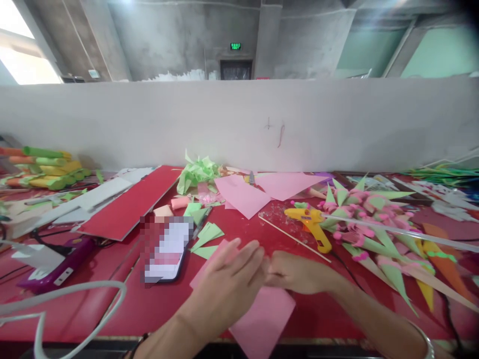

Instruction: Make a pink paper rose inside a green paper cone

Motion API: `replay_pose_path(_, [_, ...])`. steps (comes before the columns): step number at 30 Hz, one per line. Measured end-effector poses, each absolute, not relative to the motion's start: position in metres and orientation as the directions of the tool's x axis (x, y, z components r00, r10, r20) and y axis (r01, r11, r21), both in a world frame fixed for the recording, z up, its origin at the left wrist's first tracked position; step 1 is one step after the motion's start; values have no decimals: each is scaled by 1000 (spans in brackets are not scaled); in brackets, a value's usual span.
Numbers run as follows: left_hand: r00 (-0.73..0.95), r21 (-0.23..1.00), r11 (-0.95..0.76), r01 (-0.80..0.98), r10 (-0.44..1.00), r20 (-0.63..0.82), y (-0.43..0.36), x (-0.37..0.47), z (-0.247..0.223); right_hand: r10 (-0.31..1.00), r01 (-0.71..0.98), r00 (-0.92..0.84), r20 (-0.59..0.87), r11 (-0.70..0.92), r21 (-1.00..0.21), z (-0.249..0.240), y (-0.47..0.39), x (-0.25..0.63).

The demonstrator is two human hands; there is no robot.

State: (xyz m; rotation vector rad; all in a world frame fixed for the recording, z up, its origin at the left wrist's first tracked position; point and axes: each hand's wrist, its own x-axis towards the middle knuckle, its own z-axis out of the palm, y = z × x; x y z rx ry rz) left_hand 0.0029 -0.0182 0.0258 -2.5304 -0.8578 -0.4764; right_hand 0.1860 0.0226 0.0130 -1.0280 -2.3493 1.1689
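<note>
Pink paper (pixel 266 319) lies under both of my hands near the front edge of the red table. My left hand (pixel 224 284) rests over it with straight, outstretched fingers, and part of the paper shows beyond them. Touching those fingertips, my right hand (pixel 303 273) is curled closed at the paper; its fingertips are hidden. A yellow glue gun (pixel 310 222) lies beyond my right hand, with a thin wooden stick (pixel 292 237) beside it. Green paper pieces (pixel 207 237) lie just past my left hand, next to a phone (pixel 170 252) with a blurred screen.
Pink and green paper flowers (pixel 374 219) are heaped on the right. More pink sheets (pixel 243 194) and crumpled green paper (pixel 198 172) lie at the back. On the left are a red board (pixel 130 204), a purple power strip (pixel 63 269) and a white cable (pixel 121 294). A partition (pixel 187 119) stands behind.
</note>
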Motion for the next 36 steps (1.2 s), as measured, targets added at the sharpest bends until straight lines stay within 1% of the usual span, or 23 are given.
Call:
replay_pose_path(1, [776,-283,-738,612,492,394,-18,7,24,637,457,-769,-57,484,-746,18,20,184])
replay_pose_path(3, [805,-278,-767,578,480,348,-15,11,21,587,489,-806,-78,586,-646,29,16,182])
replay_pose_path(5, [822,-270,-792,547,448,352,-11,9,19,610,530,-790,-68,623,-575,36,14,181])
replay_pose_path(8, [816,-259,-800,541,424,392,-5,5,19,633,552,-772,-47,634,-542,42,12,181])
replay_pose_path(11, [785,-235,-785,573,443,432,-3,1,20,660,578,-751,-16,646,-498,45,9,182])
replay_pose_path(13, [769,-217,-777,591,461,444,-2,-4,21,661,583,-750,-18,649,-489,47,7,184])
replay_pose_path(17, [748,-212,-746,632,514,420,1,-28,21,660,575,-748,-68,593,-563,52,2,196])
replay_pose_path(19, [707,-210,-688,694,597,381,4,-45,22,680,591,-727,-96,548,-592,52,1,205])
replay_pose_path(20, [652,-202,-628,752,661,372,5,-53,23,694,603,-712,-106,526,-600,51,0,209])
replay_pose_path(21, [570,-167,-552,817,729,379,6,-59,24,708,613,-698,-111,509,-604,50,0,212])
replay_pose_path(22, [487,-99,-492,865,776,401,6,-62,26,712,618,-692,-118,499,-608,49,0,214])
replay_pose_path(23, [446,8,-489,872,802,398,5,-63,28,708,617,-695,-127,496,-611,49,0,215])
replay_pose_path(24, [439,138,-521,842,812,385,3,-61,30,695,609,-706,-133,501,-614,48,-1,215])
replay_pose_path(25, [480,256,-578,775,801,358,0,-56,33,674,597,-725,-141,513,-617,48,-1,214])
replay_pose_path(26, [548,338,-631,698,775,315,-3,-51,35,650,582,-746,-149,526,-620,48,-1,212])
replay_pose_path(27, [619,376,-669,641,740,262,-6,-44,36,629,572,-762,-155,539,-618,49,-1,210])
replay_pose_path(28, [684,382,-702,602,699,208,-8,-38,36,617,568,-771,-159,553,-610,49,-1,209])
replay_pose_path(30, [749,351,-735,580,651,125,-12,-27,32,628,582,-767,-135,590,-560,49,-3,204])
replay_pose_path(31, [752,328,-738,590,650,110,-14,-23,28,651,598,-753,-95,616,-513,48,-5,201])
replay_pose_path(34, [695,265,-708,654,701,158,-17,-13,16,703,644,-703,110,695,-320,41,-12,189])
replay_pose_path(35, [676,269,-697,665,714,179,-18,-11,13,689,643,-705,169,721,-258,38,-14,184])
replay_pose_path(36, [659,297,-682,668,728,191,-19,-8,11,664,633,-712,227,748,-201,35,-16,180])
